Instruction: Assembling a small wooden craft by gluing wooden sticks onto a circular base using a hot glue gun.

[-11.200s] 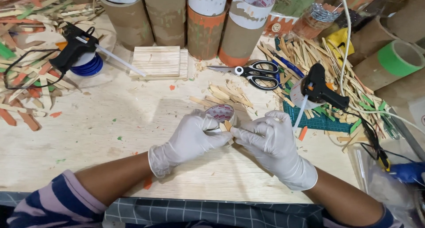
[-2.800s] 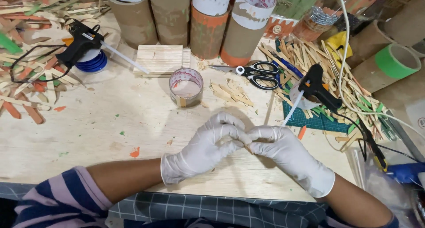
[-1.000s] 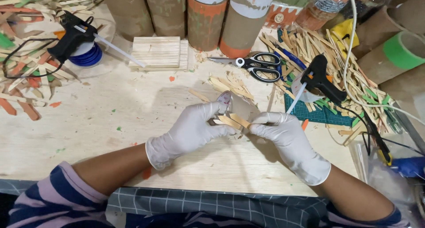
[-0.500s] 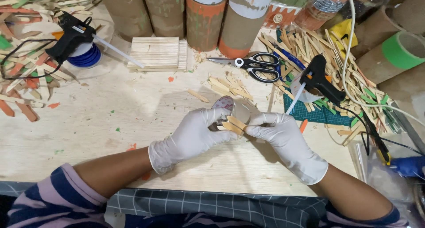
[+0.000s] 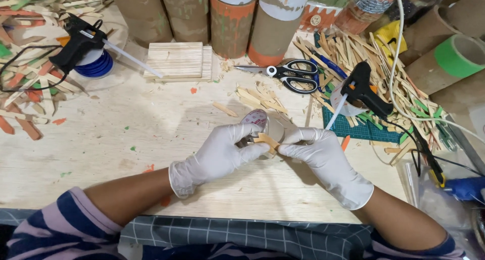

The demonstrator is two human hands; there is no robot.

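Plywood workbench [image 5: 101, 154] fills our view, with cardboard tubes [image 5: 230, 22] along its far edge. We note our gloved left hand [image 5: 217, 156] and right hand [image 5: 321, 156] meeting at centre, both pinched on short wooden sticks [image 5: 267, 141] held against a small tape roll [image 5: 260, 126]. Black scissors [image 5: 293, 74] lie beyond; one glue gun [image 5: 364, 90] sits right, another glue gun [image 5: 76, 45] far left.

Small tape roll [image 5: 258, 122] mostly hidden behind gloved left hand [image 5: 222, 151]. Cardboard tubes [image 5: 232, 17] cut off by top edge. Blue tool [image 5: 467, 187] cropped at right edge.
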